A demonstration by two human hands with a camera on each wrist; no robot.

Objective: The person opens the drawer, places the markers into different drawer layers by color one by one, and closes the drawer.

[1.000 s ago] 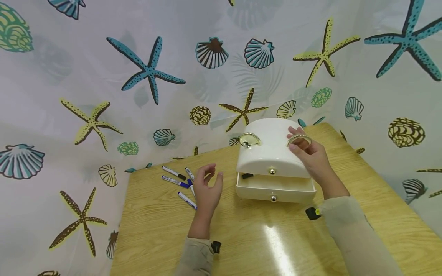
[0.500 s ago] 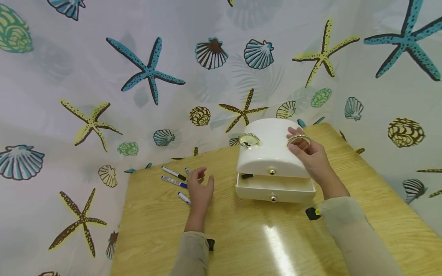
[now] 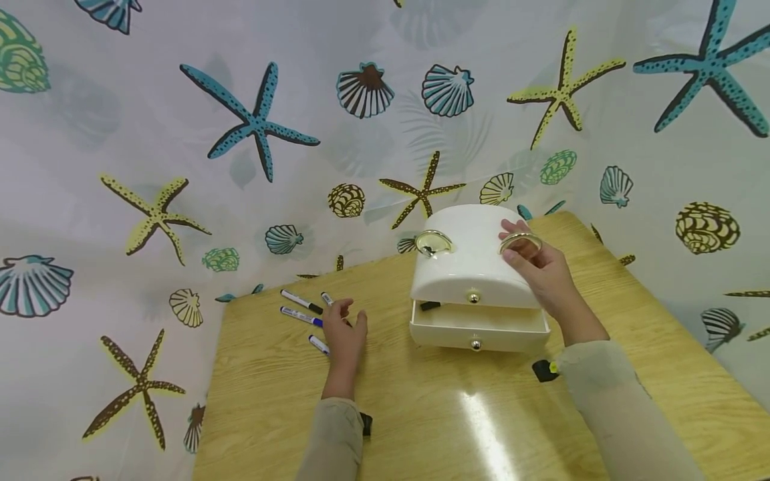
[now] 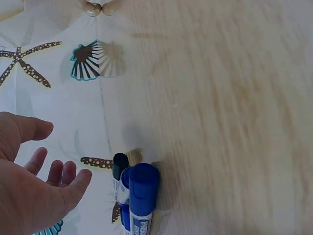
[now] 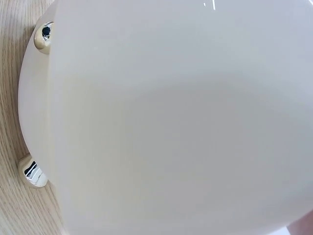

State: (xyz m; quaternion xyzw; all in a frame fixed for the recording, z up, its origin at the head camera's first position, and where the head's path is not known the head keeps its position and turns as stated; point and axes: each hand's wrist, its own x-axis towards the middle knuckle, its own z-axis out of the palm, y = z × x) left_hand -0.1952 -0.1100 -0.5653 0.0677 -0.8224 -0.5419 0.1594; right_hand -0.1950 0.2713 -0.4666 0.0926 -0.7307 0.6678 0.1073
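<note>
A glossy white chest (image 3: 463, 257) with a curved top has its lower drawer (image 3: 481, 341) pulled out; a black-capped marker (image 3: 430, 306) shows inside. My right hand (image 3: 549, 275) holds the gold ring handle (image 3: 529, 239) on the chest's right side, thumb in front. In the right wrist view the white shell (image 5: 181, 147) fills most of the frame. My left hand (image 3: 344, 342) hovers by several whiteboard markers, fingers loosely bent and nothing between them. The left wrist view shows a blue-capped marker (image 4: 143, 193) and a black cap (image 4: 119, 165) beside that hand.
On the wooden table (image 3: 259, 401), a black-capped marker (image 3: 299, 300) and a blue-capped one (image 3: 299, 314) lie left of my hand. A second gold ring handle (image 3: 434, 242) is on the chest's left. A shell-and-starfish patterned curtain (image 3: 373, 147) hangs behind the table.
My left hand has moved left, away from the chest and closer over the markers, covering some of them. The right hand stays on the ring handle, and the chest has not moved.
</note>
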